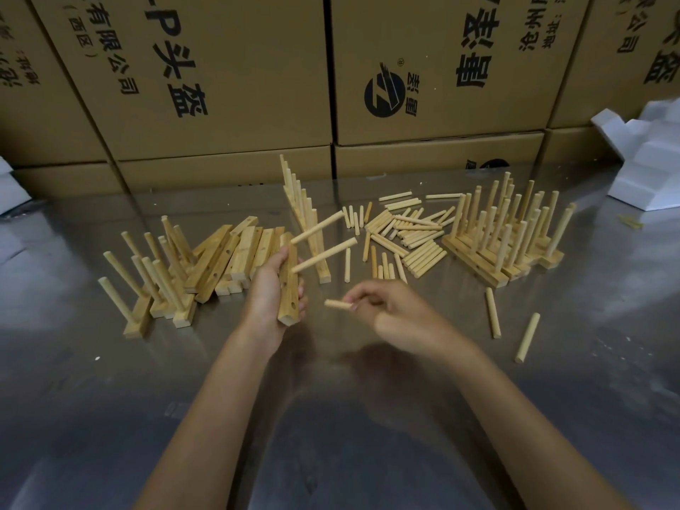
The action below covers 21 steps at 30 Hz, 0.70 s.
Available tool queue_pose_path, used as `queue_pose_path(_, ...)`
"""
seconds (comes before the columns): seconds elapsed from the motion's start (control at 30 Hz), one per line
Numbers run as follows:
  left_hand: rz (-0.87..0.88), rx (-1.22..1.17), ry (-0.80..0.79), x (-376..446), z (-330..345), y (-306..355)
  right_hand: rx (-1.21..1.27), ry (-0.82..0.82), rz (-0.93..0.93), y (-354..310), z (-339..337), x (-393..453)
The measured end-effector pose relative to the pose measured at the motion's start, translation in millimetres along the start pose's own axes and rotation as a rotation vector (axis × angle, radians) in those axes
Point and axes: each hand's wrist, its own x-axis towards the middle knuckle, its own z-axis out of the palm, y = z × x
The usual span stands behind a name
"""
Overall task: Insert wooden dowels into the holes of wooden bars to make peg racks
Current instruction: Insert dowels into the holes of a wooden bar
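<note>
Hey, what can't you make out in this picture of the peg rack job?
Head view only:
- Bar in the left hand: its back face, hidden by the palm.
- Dowel pinched by the right hand: far end covered by fingers.
- Box printing: cut off by the top edge.

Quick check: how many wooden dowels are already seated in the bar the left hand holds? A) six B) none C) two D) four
C: two round wooden dowels stick out of the pale wooden bar gripped in the left hand, with empty holes below them; the right hand pinches a third short dowel, not yet inserted.
</note>
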Motion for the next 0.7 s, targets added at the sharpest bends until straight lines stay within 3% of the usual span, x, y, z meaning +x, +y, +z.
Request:
queue_pose_path(0.13,0.099,0.159,0.048,3.0,1.4,-2.4,0.088,0.011,-0.097,-1.7,31.7,-3.4)
queue_pose_path(0.4,0.125,0.217,0.062,4.8,0.8,-3.7,0.062,0.155,-0.248,-5.0,32.2,-5.3)
queue_pose_path(0.7,0.202,0.239,-0.014,1.0,5.9,-5.7,-0.188,0.245,-0.401,-7.4,34.9,-7.7)
